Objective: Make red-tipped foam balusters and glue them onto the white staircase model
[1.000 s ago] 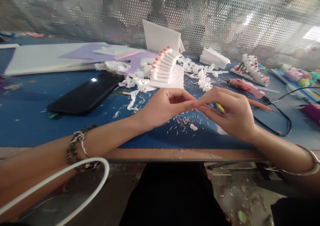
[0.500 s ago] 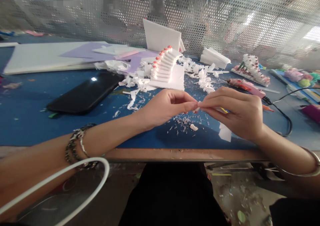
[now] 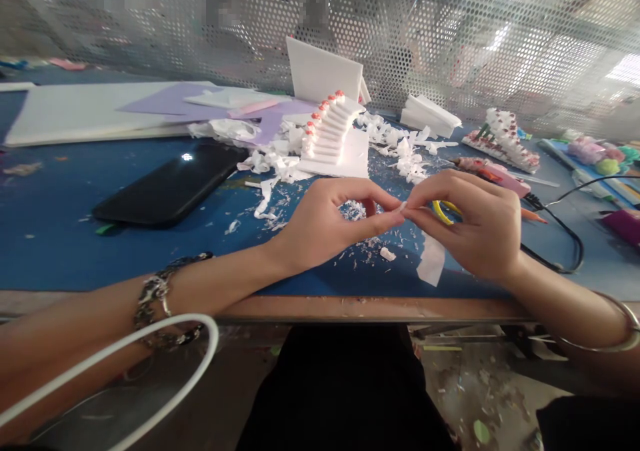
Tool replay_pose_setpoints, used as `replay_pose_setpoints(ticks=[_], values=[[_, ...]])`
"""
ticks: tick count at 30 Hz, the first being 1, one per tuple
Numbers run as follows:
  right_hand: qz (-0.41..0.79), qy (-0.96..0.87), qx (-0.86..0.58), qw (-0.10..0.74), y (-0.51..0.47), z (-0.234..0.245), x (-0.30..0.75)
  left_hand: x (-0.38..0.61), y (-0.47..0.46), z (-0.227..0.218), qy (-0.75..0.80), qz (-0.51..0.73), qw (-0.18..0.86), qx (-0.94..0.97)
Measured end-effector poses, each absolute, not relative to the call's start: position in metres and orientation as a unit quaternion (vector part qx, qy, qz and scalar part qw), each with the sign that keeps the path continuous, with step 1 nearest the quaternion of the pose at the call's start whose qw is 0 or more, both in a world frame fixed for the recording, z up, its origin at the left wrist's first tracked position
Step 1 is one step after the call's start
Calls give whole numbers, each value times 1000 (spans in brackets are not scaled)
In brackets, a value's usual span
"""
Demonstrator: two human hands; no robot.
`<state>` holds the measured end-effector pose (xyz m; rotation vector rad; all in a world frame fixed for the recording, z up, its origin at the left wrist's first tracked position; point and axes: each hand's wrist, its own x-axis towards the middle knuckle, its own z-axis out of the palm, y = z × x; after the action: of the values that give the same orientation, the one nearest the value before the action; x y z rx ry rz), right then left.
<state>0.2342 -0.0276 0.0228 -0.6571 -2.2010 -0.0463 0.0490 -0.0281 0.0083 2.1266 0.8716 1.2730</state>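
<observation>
Between both hands' fingertips is a small white scrap (image 3: pixel 403 207), perhaps paper; its exact kind is too small to make out. My left hand (image 3: pixel 340 221) pinches its left end between thumb and forefinger. On the other end, the thumb and forefinger of my right hand (image 3: pixel 465 221) are pressed together. A white paper strip (image 3: pixel 431 261) shows below my right hand; whether that hand holds it I cannot tell. Behind the right fingers appears part of a yellow loop (image 3: pixel 447 211). Beyond my hands stands a small white stepped model (image 3: pixel 327 134) with red-topped posts along one side.
White shreds (image 3: pixel 410 161) and crumbs lie around the model. A black phone (image 3: pixel 167 188), light on, rests at left. On the right are a pink glue gun (image 3: pixel 500 174) with black cord and a white-and-red model (image 3: pixel 503 138). White boards (image 3: pixel 75 111) and a perforated metal screen (image 3: pixel 250 51) stand behind.
My fingertips have turned, and the white scrap shows more plainly between them. The paper strip below my right hand has shifted left. More of the yellow loop is visible.
</observation>
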Motion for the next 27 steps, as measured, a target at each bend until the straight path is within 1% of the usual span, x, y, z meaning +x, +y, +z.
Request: replay_pose_setpoints(ticks=[4, 6, 12, 16, 19, 24, 27], values=[[15, -861, -271, 429, -28, 23, 233, 49, -27, 9, 304, 487, 233, 785], [49, -856, -269, 438, -27, 24, 232, 48, -26, 10, 298, 482, 247, 786], [211, -824, -262, 457, -29, 24, 230, 47, -23, 13, 280, 464, 377, 751], [277, -794, -268, 470, -30, 21, 228, 48, -21, 10, 252, 457, 451, 724], [291, -790, -262, 472, -29, 19, 226, 48, -20, 8, 254, 463, 467, 709], [273, -800, -243, 477, -29, 18, 225, 49, -20, 8, 248, 474, 481, 695], [243, -802, -244, 488, -29, 18, 225, 51, -22, 9, 255, 494, 459, 693]])
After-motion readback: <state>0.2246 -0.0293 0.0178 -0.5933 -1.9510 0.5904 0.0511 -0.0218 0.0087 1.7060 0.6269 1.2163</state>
